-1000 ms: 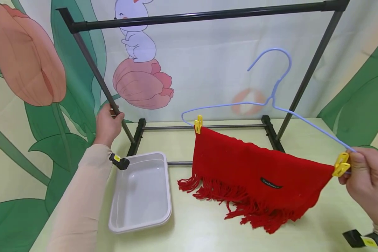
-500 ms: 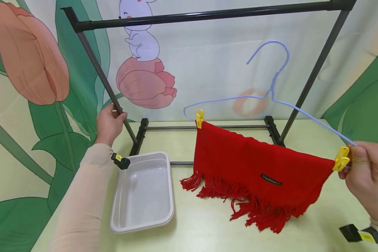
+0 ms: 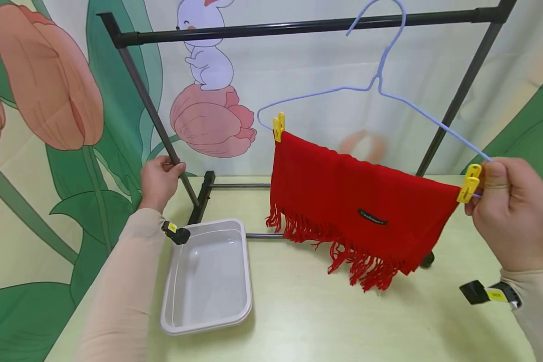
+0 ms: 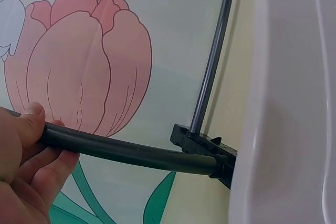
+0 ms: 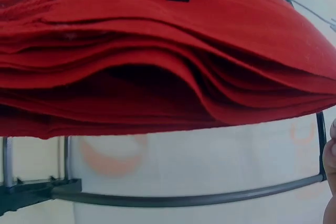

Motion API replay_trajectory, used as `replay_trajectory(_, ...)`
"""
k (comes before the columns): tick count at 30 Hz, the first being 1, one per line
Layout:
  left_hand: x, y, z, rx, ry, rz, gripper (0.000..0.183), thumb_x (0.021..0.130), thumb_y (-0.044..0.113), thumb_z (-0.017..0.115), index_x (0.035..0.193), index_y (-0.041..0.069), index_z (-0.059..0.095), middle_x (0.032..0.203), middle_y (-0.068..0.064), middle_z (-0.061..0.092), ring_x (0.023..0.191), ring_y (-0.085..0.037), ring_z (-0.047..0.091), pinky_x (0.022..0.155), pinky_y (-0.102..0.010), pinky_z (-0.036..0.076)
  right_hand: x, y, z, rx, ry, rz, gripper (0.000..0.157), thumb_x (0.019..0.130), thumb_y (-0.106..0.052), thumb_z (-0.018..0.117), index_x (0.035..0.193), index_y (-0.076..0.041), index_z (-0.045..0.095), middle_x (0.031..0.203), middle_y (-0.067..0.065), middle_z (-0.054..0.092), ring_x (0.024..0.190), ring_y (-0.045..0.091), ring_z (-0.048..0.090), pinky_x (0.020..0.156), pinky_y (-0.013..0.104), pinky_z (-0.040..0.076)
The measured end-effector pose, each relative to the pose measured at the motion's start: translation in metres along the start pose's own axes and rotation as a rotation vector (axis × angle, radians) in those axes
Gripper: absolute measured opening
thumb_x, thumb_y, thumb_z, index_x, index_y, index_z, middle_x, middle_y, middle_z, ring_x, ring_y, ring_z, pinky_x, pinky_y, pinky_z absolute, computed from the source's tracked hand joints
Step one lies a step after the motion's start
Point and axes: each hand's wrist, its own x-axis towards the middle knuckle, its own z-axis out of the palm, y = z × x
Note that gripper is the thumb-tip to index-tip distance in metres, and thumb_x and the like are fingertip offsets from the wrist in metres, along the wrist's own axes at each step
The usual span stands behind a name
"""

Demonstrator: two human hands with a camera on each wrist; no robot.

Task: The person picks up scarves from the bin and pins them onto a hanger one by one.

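A folded red fringed scarf (image 3: 344, 191) hangs from a light-blue wire hanger (image 3: 317, 93), held by a yellow clip at each upper corner. My right hand (image 3: 511, 211) pinches the hanger's right end beside the right clip (image 3: 469, 183). In the head view the hanger's hook overlaps the rack's black top bar (image 3: 253, 31); whether they touch I cannot tell. With thumb and fingers, my left hand (image 3: 159, 182) grips the left post (image 3: 151, 108) of the rack. The left wrist view shows that hand (image 4: 37, 156) around the dark tube (image 4: 126, 150). Layered scarf folds (image 5: 157, 87) fill much of the right wrist view.
A pale grey plastic tray (image 3: 249, 281) stands on the light table (image 3: 326, 322), in front of the rack's left foot (image 3: 202, 196). The rack's right post (image 3: 468, 83) slants behind the hanger. A printed cloth with flowers and a rabbit (image 3: 210, 65) hangs behind.
My right hand has lifted the hanger and scarf upward and slightly left, bringing the hook up to the top bar's height in view. The left hand keeps its grip on the post.
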Motion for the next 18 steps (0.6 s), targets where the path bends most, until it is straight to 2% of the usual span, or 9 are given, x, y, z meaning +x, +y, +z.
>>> replay_trajectory(5,0.000,0.000,0.001,-0.002,0.000,-0.001,0.038,0.109,0.024,0.067,0.136,-0.002,0.069,0.129,-0.025,0.072,0.118,-0.034,0.067,0.095,-0.042,0.053,0.023,-0.008,0.019,0.021,0.052,-0.030,0.036,0.112,-0.012,0.056,0.095,0.019,0.062,0.083,-0.040,0.056,0.062,-0.022,0.050,0.067,-0.002,0.044)
replay_trajectory(13,0.000,-0.001,0.001,-0.018,0.009,-0.011,0.036,0.108,0.024,0.068,0.133,-0.001,0.071,0.126,-0.024,0.074,0.112,-0.029,0.068,0.088,-0.033,0.051,0.051,-0.010,0.050,-0.003,0.068,-0.032,0.038,0.114,-0.019,0.054,0.096,0.013,0.067,0.080,-0.040,0.054,0.061,-0.022,0.049,0.066,0.000,0.044)
replay_trajectory(16,0.001,-0.002,0.001,-0.019,0.009,-0.018,0.036,0.108,0.025,0.068,0.134,-0.001,0.071,0.127,-0.024,0.074,0.112,-0.029,0.069,0.089,-0.033,0.053,0.058,-0.009,0.061,-0.006,0.061,-0.046,0.040,0.114,-0.022,0.053,0.096,0.012,0.066,0.079,-0.030,0.056,0.062,-0.023,0.049,0.066,0.001,0.044)
replay_trajectory(18,0.001,-0.002,0.002,-0.017,0.006,-0.017,0.037,0.108,0.025,0.067,0.135,-0.001,0.071,0.127,-0.024,0.074,0.113,-0.030,0.069,0.090,-0.034,0.053,0.061,-0.008,0.068,-0.018,0.048,-0.063,0.041,0.115,-0.022,0.051,0.097,0.012,0.064,0.076,-0.014,0.064,0.065,-0.024,0.048,0.066,0.001,0.043)
